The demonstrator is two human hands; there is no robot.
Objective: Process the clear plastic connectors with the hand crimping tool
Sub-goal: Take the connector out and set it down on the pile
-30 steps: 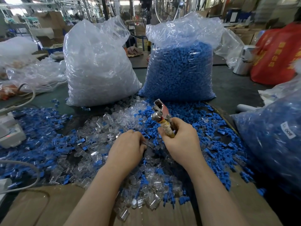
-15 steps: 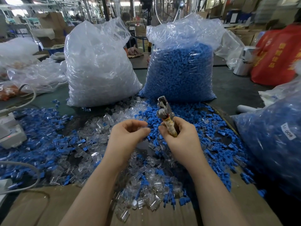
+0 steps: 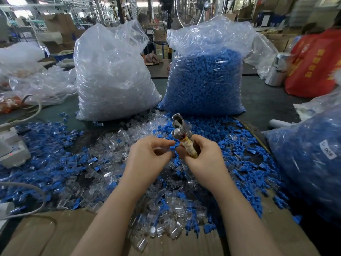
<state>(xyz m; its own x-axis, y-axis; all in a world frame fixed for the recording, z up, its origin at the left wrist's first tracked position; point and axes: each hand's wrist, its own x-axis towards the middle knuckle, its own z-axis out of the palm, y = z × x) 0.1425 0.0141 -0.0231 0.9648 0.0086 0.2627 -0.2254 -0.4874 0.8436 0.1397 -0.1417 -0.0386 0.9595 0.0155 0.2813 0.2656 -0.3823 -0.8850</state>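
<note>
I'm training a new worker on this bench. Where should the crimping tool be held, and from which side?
Grip the crimping tool by its tape-wrapped handle, from the right and below, as the right hand does. That leaves the metal head pointing up and away, open to the left hand feeding a connector.

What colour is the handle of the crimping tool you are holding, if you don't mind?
Yellowish tan, with a red band near the metal head; the handle shows in the head view.

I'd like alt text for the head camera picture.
The right hand grips a metal crimping tool while the left hand pinches something small beside it, above loose clear and blue connectors, before two big bags.
</note>
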